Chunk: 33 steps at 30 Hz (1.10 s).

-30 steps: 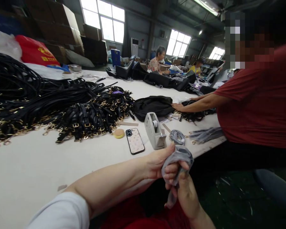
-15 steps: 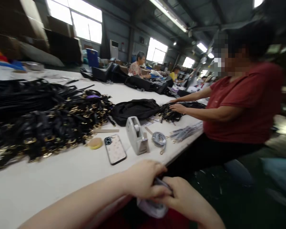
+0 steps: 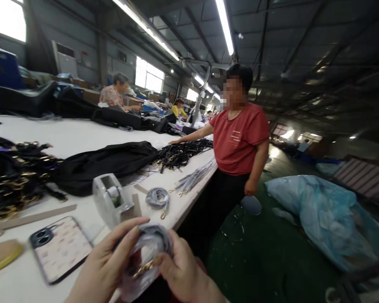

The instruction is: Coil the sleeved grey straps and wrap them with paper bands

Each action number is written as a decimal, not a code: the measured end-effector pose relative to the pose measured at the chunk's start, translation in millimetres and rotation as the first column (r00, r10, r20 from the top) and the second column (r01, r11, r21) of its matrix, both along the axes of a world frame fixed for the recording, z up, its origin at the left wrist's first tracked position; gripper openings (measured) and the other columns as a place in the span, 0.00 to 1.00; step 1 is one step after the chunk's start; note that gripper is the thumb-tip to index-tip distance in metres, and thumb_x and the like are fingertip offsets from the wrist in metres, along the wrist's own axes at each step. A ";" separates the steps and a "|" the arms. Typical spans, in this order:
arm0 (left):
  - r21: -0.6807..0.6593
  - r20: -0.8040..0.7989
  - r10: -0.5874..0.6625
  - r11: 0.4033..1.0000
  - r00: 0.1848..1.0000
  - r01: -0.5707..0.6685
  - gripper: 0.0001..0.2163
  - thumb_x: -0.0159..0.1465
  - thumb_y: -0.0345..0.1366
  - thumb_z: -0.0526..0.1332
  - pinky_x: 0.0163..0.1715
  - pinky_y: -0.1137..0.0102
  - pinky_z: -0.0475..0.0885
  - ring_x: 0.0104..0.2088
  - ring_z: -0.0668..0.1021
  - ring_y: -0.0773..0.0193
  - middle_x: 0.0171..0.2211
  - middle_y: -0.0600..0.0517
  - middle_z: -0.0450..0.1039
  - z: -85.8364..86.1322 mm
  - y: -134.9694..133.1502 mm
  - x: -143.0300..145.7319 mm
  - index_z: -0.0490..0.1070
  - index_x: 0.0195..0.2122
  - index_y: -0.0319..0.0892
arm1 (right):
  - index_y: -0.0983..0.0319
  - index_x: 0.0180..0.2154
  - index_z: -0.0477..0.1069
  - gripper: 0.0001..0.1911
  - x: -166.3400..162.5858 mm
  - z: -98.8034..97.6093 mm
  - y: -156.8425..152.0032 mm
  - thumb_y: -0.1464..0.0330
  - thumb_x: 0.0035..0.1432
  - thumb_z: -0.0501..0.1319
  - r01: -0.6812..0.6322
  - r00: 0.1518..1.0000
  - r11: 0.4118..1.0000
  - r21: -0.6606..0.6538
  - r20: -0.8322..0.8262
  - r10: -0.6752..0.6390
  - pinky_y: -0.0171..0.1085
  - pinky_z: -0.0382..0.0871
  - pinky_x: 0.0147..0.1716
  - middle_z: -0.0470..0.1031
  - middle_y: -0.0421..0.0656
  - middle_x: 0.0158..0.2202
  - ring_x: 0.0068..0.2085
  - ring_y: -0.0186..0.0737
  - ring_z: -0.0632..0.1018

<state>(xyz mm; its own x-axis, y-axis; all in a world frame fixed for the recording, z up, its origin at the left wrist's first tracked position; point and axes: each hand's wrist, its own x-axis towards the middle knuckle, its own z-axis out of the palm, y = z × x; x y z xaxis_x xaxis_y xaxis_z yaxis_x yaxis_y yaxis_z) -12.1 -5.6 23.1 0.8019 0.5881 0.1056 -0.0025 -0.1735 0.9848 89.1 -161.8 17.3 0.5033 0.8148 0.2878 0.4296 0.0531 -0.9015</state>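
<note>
Straps (image 3: 12, 172), black with gold buckles, are heaped at nine o'clock from the hands on the bench (image 3: 76, 134). A phone (image 3: 61, 248) lies face down nearer, and a tape dispenser (image 3: 110, 202) holding its roll stands at eleven. The left hand (image 3: 104, 265) and right hand (image 3: 183, 273) both clasp a grey strap bundle (image 3: 151, 246) between them at the bench edge, equally near, its long side and gold clasp (image 3: 142, 268) slanting toward seven. A black bag (image 3: 107, 162) lies at twelve, contents hidden. A co-worker (image 3: 240, 139) stands at two.
</note>
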 end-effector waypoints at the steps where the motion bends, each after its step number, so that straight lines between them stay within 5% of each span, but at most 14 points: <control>1: 0.063 0.038 -0.017 0.998 0.999 0.015 0.22 0.62 0.56 0.57 0.31 0.70 0.75 0.30 0.78 0.60 0.33 0.51 0.78 3.9 -1.8 0.2 0.75 0.45 0.44 | 0.62 0.47 0.71 0.25 0.8 -0.2 -1.1 0.48 0.63 0.56 -0.003 1.000 1.000 -0.009 0.012 0.003 0.37 0.70 0.37 0.76 0.45 0.37 0.37 0.44 0.76; 4: 0.345 0.034 -0.149 0.930 0.988 0.129 0.18 0.68 0.46 0.51 0.46 0.68 0.72 0.43 0.78 0.59 0.41 0.48 0.78 10.4 -1.6 2.7 0.76 0.43 0.42 | 0.63 0.45 0.71 0.18 10.2 -4.0 -1.1 0.56 0.66 0.54 -0.049 0.993 0.974 -0.221 0.091 0.070 0.38 0.69 0.37 0.77 0.46 0.38 0.37 0.44 0.76; 8: 0.598 -0.130 -0.325 0.728 0.937 0.335 0.16 0.70 0.43 0.51 0.40 0.71 0.71 0.37 0.77 0.63 0.37 0.49 0.76 -2.7 9.0 -3.5 0.75 0.48 0.44 | 0.63 0.38 0.73 0.15 14.2 -11.0 15.8 0.62 0.67 0.53 -0.190 0.964 0.902 -0.386 0.099 0.245 0.41 0.69 0.38 0.78 0.46 0.35 0.38 0.48 0.78; 13: 0.707 -0.155 -0.176 0.667 0.972 0.233 0.20 0.72 0.47 0.46 0.31 0.74 0.67 0.30 0.73 0.67 0.31 0.49 0.71 -46.9 19.0 -42.7 0.76 0.46 0.45 | 0.60 0.44 0.75 0.11 7.7 -12.9 40.8 0.63 0.63 0.58 -0.413 0.888 0.821 -0.395 0.024 0.458 0.41 0.70 0.45 0.79 0.44 0.41 0.44 0.47 0.77; 15: 0.742 -0.132 -0.053 0.656 0.990 0.134 0.21 0.72 0.46 0.45 0.31 0.73 0.68 0.30 0.72 0.66 0.31 0.48 0.71 -65.3 23.9 -57.6 0.76 0.45 0.45 | 0.59 0.44 0.74 0.12 25.0 -20.7 54.3 0.60 0.63 0.59 -0.290 0.905 0.858 -0.424 0.170 0.390 0.40 0.71 0.45 0.78 0.44 0.42 0.43 0.45 0.77; 17: 0.749 -0.118 0.023 0.659 0.993 0.074 0.21 0.73 0.44 0.44 0.33 0.73 0.68 0.31 0.73 0.66 0.32 0.48 0.71 -77.8 29.8 -65.8 0.76 0.45 0.44 | 0.60 0.44 0.74 0.17 53.9 -34.6 71.3 0.56 0.63 0.55 -0.011 0.902 0.931 -0.365 0.399 0.166 0.41 0.72 0.45 0.77 0.46 0.43 0.44 0.46 0.77; 20: 0.747 -0.134 0.025 0.659 0.991 0.085 0.19 0.72 0.44 0.46 0.33 0.73 0.68 0.32 0.74 0.65 0.32 0.49 0.71 -83.0 37.0 -66.6 0.76 0.44 0.45 | 0.68 0.48 0.70 0.23 97.4 -62.3 96.8 0.58 0.59 0.55 0.311 0.813 0.915 -0.259 0.571 -0.115 0.57 0.63 0.54 0.71 0.60 0.50 0.53 0.61 0.70; 22: 0.757 -0.144 0.009 0.646 0.990 0.104 0.18 0.72 0.44 0.47 0.32 0.73 0.68 0.32 0.74 0.65 0.33 0.50 0.72 -80.8 39.1 -64.7 0.75 0.44 0.46 | 0.69 0.45 0.71 0.22 114.9 -80.1 107.6 0.61 0.53 0.57 0.388 0.752 0.893 -0.228 0.639 -0.164 0.64 0.57 0.56 0.68 0.65 0.51 0.56 0.69 0.66; 25: 0.758 -0.155 0.005 0.641 0.988 0.115 0.16 0.71 0.44 0.48 0.31 0.73 0.67 0.31 0.74 0.65 0.32 0.51 0.72 -77.7 39.6 -63.4 0.75 0.43 0.47 | 0.63 0.36 0.72 0.13 125.2 -95.2 112.3 0.64 0.51 0.56 0.406 0.685 0.895 -0.188 0.710 -0.162 0.61 0.61 0.55 0.71 0.61 0.48 0.54 0.66 0.69; 29: 0.768 -0.149 0.006 0.631 0.989 0.112 0.14 0.70 0.44 0.50 0.28 0.73 0.65 0.29 0.73 0.66 0.31 0.52 0.72 -81.1 40.1 -61.3 0.74 0.42 0.48 | 0.61 0.35 0.71 0.13 133.6 -70.0 131.0 0.61 0.55 0.54 0.372 0.608 0.924 -0.086 0.775 -0.172 0.56 0.65 0.53 0.72 0.58 0.48 0.52 0.60 0.71; 33: 0.770 -0.158 0.014 0.628 0.987 0.115 0.14 0.70 0.46 0.51 0.27 0.73 0.65 0.29 0.73 0.66 0.32 0.52 0.72 -85.2 41.5 -60.1 0.74 0.43 0.49 | 0.65 0.43 0.72 0.17 144.8 3.6 201.2 0.60 0.58 0.54 0.349 0.549 0.937 -0.003 0.811 -0.202 0.52 0.60 0.59 0.66 0.59 0.58 0.59 0.57 0.66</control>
<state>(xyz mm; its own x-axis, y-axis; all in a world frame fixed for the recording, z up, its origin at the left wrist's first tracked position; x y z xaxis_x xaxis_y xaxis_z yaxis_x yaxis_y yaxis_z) -72.2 36.0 -62.1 0.8707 0.2982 0.3911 0.0862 -0.8755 0.4755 233.9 39.3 20.8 0.3422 0.7438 0.5741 0.9389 -0.2938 -0.1791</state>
